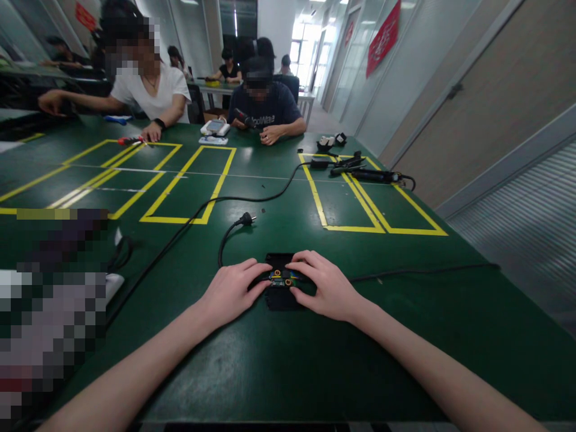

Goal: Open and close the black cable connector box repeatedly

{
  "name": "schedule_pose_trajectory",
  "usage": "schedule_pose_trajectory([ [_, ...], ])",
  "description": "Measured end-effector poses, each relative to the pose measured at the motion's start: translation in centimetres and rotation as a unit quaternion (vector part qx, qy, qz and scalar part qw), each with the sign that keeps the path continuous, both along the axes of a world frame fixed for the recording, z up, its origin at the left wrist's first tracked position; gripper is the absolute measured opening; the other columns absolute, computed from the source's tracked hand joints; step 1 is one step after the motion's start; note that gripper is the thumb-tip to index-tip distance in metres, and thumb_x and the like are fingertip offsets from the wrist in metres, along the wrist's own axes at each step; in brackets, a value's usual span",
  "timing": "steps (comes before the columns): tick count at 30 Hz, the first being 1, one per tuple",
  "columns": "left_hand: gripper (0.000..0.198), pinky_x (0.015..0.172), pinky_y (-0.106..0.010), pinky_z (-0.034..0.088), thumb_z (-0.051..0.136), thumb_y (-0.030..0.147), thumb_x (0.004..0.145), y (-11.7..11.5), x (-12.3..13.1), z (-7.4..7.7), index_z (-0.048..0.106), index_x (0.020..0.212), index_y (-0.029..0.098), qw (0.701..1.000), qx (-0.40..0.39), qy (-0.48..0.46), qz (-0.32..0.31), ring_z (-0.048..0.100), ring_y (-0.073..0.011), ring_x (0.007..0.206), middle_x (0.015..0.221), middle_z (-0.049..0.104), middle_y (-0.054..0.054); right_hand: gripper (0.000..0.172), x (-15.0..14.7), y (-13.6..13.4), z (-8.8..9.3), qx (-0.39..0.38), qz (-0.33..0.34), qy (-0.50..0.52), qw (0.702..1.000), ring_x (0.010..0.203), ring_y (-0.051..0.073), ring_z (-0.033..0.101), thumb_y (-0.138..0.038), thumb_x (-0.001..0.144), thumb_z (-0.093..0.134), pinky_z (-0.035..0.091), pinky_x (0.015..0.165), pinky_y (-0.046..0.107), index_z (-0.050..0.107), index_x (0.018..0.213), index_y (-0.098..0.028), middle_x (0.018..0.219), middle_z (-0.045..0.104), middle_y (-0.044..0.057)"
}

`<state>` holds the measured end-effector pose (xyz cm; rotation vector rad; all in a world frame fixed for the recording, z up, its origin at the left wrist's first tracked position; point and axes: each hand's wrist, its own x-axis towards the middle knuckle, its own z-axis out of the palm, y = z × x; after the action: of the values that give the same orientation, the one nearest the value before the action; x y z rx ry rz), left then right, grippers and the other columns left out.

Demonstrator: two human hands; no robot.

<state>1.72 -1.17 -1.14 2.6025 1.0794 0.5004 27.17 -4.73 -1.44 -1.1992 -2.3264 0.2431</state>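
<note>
Between my two hands is a small circuit board (pixel 279 282) with coloured wires and two copper-coloured ring parts. It sits over an opened black plastic case (pixel 284 300), whose two halves show behind and in front of it. My left hand (pixel 234 287) pinches the board's left end, where a black cable enters. My right hand (pixel 326 285) has its thumb and fingers closed around the right end and the cable there. From the left side a cable curves up to a black power plug (pixel 246 219) with metal pins. Another black cable (pixel 405 272) runs off to the right.
A long black cord (pixel 252 198) crosses the green table (pixel 216 372), which carries yellow tape outlines. Black tools (pixel 373 174) lie at the far right, near white-and-black parts (pixel 326 143). Two people sit across, beside a white device (pixel 215 127) and red-handled pliers (pixel 129 141).
</note>
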Motion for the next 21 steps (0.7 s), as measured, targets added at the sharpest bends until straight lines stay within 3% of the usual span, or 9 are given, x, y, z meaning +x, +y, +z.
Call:
schedule_pose_trajectory([
  [4, 0.025, 0.071, -0.027, 0.057, 0.059, 0.028, 0.104, 0.2, -0.1, -0.2, 0.069, 0.125, 0.021, 1.000, 0.011, -0.008, 0.005, 0.072, -0.0182, 0.080, 0.103, 0.073, -0.004, 0.028, 0.8, 0.2, 0.5, 0.001, -0.011, 0.021, 1.000, 0.105, 0.026, 0.067, -0.026, 0.093, 0.065, 0.057, 0.088, 0.040, 0.060, 0.120, -0.020, 0.124, 0.064, 0.013],
  [10, 0.022, 0.077, -0.028, 0.058, 0.056, 0.027, 0.104, 0.6, -0.3, -0.3, 0.066, 0.122, 0.022, 0.998, 0.020, -0.053, 0.005, 0.070, -0.0180, 0.086, 0.103, 0.071, -0.004, 0.010, 2.4, 1.0, 0.6, -0.014, -0.004, -0.006, 1.000, 0.082, 0.020, 0.062, -0.016, 0.089, 0.063, 0.049, 0.071, 0.032, 0.058, 0.095, -0.022, 0.089, 0.066, 0.004],
  [13, 0.014, 0.078, -0.029, 0.057, 0.056, 0.025, 0.104, 0.8, -0.4, -0.2, 0.067, 0.111, 0.020, 0.997, 0.017, -0.072, 0.003, 0.069, -0.0188, 0.089, 0.101, 0.071, -0.004, 0.005, 3.0, 1.2, 0.4, -0.010, 0.009, -0.014, 1.000, 0.079, 0.020, 0.061, -0.018, 0.094, 0.061, 0.048, 0.069, 0.033, 0.059, 0.092, -0.022, 0.085, 0.065, 0.004],
  [21, 0.020, 0.079, -0.032, 0.056, 0.051, 0.032, 0.107, 1.1, -0.5, -0.1, 0.067, 0.104, 0.019, 0.997, 0.039, -0.071, 0.000, 0.067, -0.0196, 0.089, 0.095, 0.071, -0.004, 0.018, 3.3, 1.2, 0.5, -0.027, 0.003, -0.012, 1.000, 0.085, 0.022, 0.068, -0.027, 0.105, 0.049, 0.054, 0.075, 0.034, 0.066, 0.103, -0.020, 0.094, 0.072, 0.008],
])
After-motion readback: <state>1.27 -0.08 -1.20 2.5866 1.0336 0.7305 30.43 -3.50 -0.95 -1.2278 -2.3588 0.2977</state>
